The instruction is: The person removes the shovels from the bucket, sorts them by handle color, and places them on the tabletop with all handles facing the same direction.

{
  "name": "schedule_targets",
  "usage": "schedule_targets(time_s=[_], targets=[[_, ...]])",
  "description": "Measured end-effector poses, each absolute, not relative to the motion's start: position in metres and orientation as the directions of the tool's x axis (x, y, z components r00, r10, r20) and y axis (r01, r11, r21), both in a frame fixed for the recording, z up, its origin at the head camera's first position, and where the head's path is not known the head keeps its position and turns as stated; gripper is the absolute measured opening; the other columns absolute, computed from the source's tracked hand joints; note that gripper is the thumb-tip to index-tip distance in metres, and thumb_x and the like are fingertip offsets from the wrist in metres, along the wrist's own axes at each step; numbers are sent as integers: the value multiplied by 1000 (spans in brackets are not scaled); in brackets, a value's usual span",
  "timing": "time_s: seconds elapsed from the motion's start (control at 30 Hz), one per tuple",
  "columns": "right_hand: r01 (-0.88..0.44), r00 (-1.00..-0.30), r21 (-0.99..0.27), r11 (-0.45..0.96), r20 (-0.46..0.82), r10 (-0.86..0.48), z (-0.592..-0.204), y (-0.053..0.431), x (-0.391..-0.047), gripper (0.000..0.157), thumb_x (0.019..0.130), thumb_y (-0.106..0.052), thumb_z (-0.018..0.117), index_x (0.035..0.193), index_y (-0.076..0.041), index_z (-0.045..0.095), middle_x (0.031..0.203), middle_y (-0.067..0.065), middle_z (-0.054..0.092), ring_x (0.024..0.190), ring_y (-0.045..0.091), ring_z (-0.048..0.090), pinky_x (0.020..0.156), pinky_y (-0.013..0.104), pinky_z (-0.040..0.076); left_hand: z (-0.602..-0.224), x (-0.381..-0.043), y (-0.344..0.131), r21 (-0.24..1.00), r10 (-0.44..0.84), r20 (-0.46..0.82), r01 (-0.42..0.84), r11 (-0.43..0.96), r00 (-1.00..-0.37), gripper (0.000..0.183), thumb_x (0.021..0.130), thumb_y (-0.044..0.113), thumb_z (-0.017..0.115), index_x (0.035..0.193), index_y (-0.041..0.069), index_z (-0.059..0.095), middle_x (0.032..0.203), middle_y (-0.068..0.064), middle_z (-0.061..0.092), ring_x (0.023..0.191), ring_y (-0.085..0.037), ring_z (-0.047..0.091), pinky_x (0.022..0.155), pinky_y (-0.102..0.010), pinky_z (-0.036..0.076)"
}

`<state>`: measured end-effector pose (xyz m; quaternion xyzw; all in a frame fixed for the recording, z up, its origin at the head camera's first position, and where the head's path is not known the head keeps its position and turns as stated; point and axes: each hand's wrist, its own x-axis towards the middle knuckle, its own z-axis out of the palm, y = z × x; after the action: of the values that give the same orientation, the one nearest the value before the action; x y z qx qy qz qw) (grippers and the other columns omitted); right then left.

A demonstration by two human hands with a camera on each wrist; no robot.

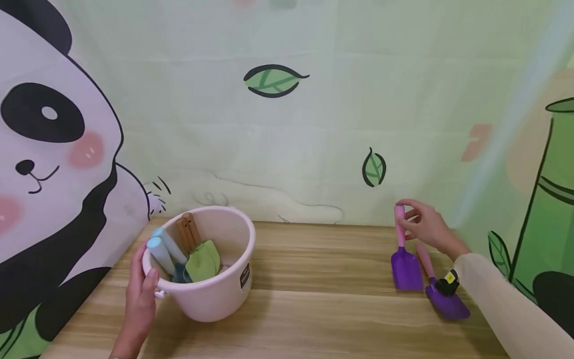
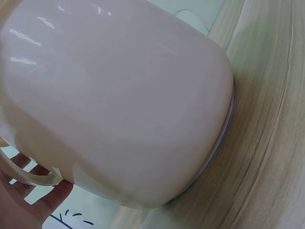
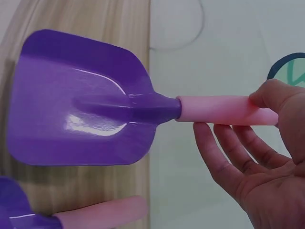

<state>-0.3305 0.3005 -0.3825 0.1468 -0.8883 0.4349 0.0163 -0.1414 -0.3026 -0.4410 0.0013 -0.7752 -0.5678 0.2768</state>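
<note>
My right hand (image 1: 426, 227) pinches the pink handle (image 3: 214, 109) of a purple shovel (image 1: 406, 269), thumb on one side and fingers on the other. The handle points up and the blade hangs down close over the table. On the left, my left hand (image 1: 140, 294) holds a pale pink bucket (image 1: 215, 301) at its rim and side handle. Inside the bucket lean tools with light blue handles (image 1: 162, 253), brown wooden handles (image 1: 187, 232) and green blades (image 1: 204, 262). The left wrist view shows mostly the bucket's smooth wall (image 2: 119, 105).
A second purple shovel (image 1: 448, 303) with a pink handle lies on the wooden table (image 1: 314, 279), just right of the held one and partly behind the right wrist's black camera (image 1: 448, 283). A backdrop with a printed panda (image 1: 54, 189) and leaves rises behind the table.
</note>
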Motion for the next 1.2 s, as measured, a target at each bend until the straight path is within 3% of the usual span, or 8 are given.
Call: schedule_targets(time_s=[0.27,0.8,1.2], targets=[[-223,-963,-776,590,79,-259,-400,304,-329,49,101,-11,65,146,-5,48,115,29,59,93,34,64,71,49,62,-441,-141,-303,884,-316,426,315,347,-848,57,107,18,36,163,23,25,152,7,35,131,-11,38,100,-11,39],[-137,-957,-789,599,-51,-286,-426,309,-329,52,100,-4,62,146,1,39,110,27,53,79,28,65,68,48,62,-439,-139,-302,888,-321,392,264,377,-862,56,109,22,37,163,26,22,153,9,33,131,-9,38,99,-11,40],[-119,-954,-727,676,-104,-280,-431,310,-324,54,96,-1,63,144,7,41,107,30,57,72,26,68,62,45,61,-438,-138,-303,890,-312,373,242,386,-874,57,109,26,36,163,29,20,156,2,32,132,-11,38,100,-14,40]])
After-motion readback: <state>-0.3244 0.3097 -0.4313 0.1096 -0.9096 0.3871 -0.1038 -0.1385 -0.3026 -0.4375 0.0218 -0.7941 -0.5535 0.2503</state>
